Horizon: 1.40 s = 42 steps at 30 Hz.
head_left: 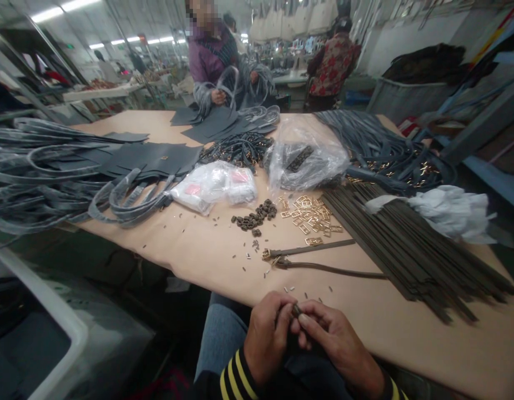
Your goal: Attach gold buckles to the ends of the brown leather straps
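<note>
Both hands meet at the table's near edge. My left hand point(268, 328) pinches a small dark olive-brown piece point(297, 309), and my right hand point(329, 333) pinches the same piece from the other side. It resembles the strap keeper loops point(257, 218) heaped further up the table, though fingers cover most of it. Just beyond my hands lie scattered small metal bits point(289, 289). Gold buckles point(309, 214) are piled right of the loops. Two narrow straps with buckles point(323, 268) lie in front of the buckle pile.
A bundle of flat olive straps point(390, 250) covers the table's right side, with crumpled white cloth point(452, 211) on it. Plastic bags point(217, 186) lie mid-table. Grey strap coils point(35, 178) fill the left. A white bin point(69, 316) stands lower left. Across the table, a person point(213, 55) holds straps.
</note>
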Each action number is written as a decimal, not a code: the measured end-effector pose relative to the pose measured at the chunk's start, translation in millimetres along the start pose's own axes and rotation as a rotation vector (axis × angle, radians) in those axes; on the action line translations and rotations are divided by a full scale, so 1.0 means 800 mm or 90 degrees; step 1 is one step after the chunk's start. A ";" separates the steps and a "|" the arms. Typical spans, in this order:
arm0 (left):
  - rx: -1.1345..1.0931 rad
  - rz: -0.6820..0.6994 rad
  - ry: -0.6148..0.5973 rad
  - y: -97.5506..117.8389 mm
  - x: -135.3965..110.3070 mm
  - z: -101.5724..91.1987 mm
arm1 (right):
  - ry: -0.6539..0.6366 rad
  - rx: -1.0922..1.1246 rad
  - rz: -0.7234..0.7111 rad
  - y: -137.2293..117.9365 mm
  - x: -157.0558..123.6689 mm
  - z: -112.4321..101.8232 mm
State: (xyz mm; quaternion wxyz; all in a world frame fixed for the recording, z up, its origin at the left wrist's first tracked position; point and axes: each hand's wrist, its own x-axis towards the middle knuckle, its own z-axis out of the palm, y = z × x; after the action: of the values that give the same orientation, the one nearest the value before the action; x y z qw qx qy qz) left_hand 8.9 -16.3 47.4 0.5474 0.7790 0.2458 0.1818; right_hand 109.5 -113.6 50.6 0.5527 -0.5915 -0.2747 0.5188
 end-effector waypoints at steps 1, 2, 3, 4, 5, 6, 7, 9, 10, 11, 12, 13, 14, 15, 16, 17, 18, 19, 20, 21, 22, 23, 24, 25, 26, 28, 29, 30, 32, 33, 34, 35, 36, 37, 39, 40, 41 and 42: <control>-0.006 0.020 -0.018 0.002 -0.002 -0.002 | 0.002 -0.011 -0.004 -0.001 0.000 0.000; -0.016 0.029 -0.032 0.004 -0.003 -0.004 | 0.003 -0.025 -0.008 -0.001 0.000 -0.001; -0.024 0.024 -0.043 0.005 -0.004 -0.005 | 0.002 -0.039 -0.008 -0.002 0.000 -0.001; -0.030 0.008 -0.051 0.005 -0.004 -0.006 | -0.001 -0.051 -0.007 -0.003 0.000 -0.001; -0.030 -0.007 -0.056 0.005 -0.004 -0.006 | -0.002 -0.061 -0.007 -0.004 0.000 0.000; -0.026 -0.014 -0.055 0.004 -0.003 -0.006 | -0.002 -0.068 -0.007 -0.005 0.000 0.000; -0.018 -0.010 -0.051 0.003 -0.003 -0.005 | -0.001 -0.073 -0.007 -0.006 0.000 0.001; 0.003 0.012 -0.027 0.000 -0.002 -0.001 | 0.004 -0.086 -0.012 -0.007 0.001 0.002; 0.015 0.030 -0.009 -0.002 -0.001 0.001 | 0.010 -0.093 -0.015 -0.007 0.001 0.003; 0.027 0.048 0.009 -0.003 -0.001 0.003 | 0.020 -0.100 -0.017 -0.007 0.001 0.003; 0.036 0.062 0.024 -0.005 0.000 0.004 | 0.026 -0.107 -0.018 -0.007 0.002 0.003; 0.045 0.075 0.034 -0.005 0.000 0.005 | 0.031 -0.114 -0.021 -0.007 0.002 0.002; 0.052 0.084 0.036 -0.005 0.001 0.005 | 0.033 -0.122 -0.024 -0.007 0.002 0.002; 0.056 0.091 0.030 -0.005 0.002 0.005 | 0.033 -0.131 -0.026 -0.006 0.002 0.002; 0.058 0.098 0.018 -0.005 0.003 0.004 | 0.031 -0.136 -0.024 -0.005 0.002 0.001; 0.062 0.108 0.007 -0.004 0.004 0.003 | 0.029 -0.136 -0.021 -0.004 0.001 0.001; 0.068 0.125 -0.002 -0.004 0.005 0.003 | 0.028 -0.132 -0.016 -0.002 0.001 0.000; 0.079 0.146 -0.006 -0.005 0.005 0.003 | 0.029 -0.123 -0.009 0.000 0.001 -0.001; 0.095 0.172 0.000 -0.005 0.005 0.005 | 0.027 -0.108 0.003 0.003 0.002 -0.002; 0.115 0.203 0.013 -0.006 0.003 0.007 | 0.028 -0.086 0.017 0.006 0.003 -0.003; 0.136 0.243 0.026 -0.007 0.002 0.010 | 0.034 -0.058 0.029 0.009 0.004 -0.005; 0.155 0.287 0.037 -0.008 -0.001 0.013 | 0.050 -0.028 0.036 0.011 0.006 -0.007; 0.170 0.328 0.041 -0.008 -0.003 0.016 | 0.073 0.000 0.037 0.013 0.007 -0.009; 0.175 0.358 0.034 -0.008 -0.006 0.018 | 0.096 0.021 0.033 0.013 0.009 -0.012; 0.162 0.372 0.008 -0.008 -0.008 0.018 | 0.116 0.033 0.024 0.012 0.010 -0.015; 0.082 0.330 -0.081 -0.007 -0.010 0.015 | 0.116 0.033 0.013 0.009 0.011 -0.019; 0.038 0.270 -0.123 -0.006 -0.009 0.011 | 0.100 0.030 0.017 0.006 0.010 -0.021; 0.004 0.193 -0.147 -0.006 -0.007 0.007 | 0.082 0.029 0.024 0.004 0.009 -0.022; -0.027 0.015 -0.118 -0.005 -0.001 -0.001 | 0.058 0.035 0.043 0.001 0.006 -0.022; -0.038 -0.064 -0.082 -0.006 0.003 -0.004 | 0.047 0.034 0.052 0.000 0.004 -0.021; -0.063 -0.124 -0.051 -0.007 0.007 -0.006 | 0.037 0.032 0.057 0.000 0.003 -0.020; -0.104 -0.166 -0.032 -0.009 0.012 -0.007 | 0.024 0.029 0.058 0.001 0.002 -0.019; -0.152 -0.192 -0.029 -0.010 0.016 -0.008 | 0.005 0.027 0.058 0.003 0.002 -0.017; -0.197 -0.206 -0.036 -0.012 0.020 -0.008 | -0.013 0.027 0.057 0.005 0.002 -0.016; -0.259 -0.230 -0.055 -0.015 0.025 -0.006 | -0.038 0.038 0.055 0.008 0.003 -0.014; -0.282 -0.242 -0.059 -0.015 0.026 -0.006 | -0.045 0.044 0.054 0.009 0.004 -0.014; -0.301 -0.253 -0.058 -0.016 0.027 -0.005 | -0.049 0.047 0.055 0.010 0.005 -0.013; -0.318 -0.262 -0.053 -0.016 0.027 -0.005 | -0.048 0.049 0.056 0.011 0.005 -0.013</control>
State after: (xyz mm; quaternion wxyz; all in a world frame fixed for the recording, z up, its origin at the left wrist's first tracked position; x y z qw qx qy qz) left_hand 22.2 2.9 37.2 0.7565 0.5614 0.3233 0.0898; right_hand 117.9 -115.6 39.8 0.5406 -0.5613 -0.2490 0.5750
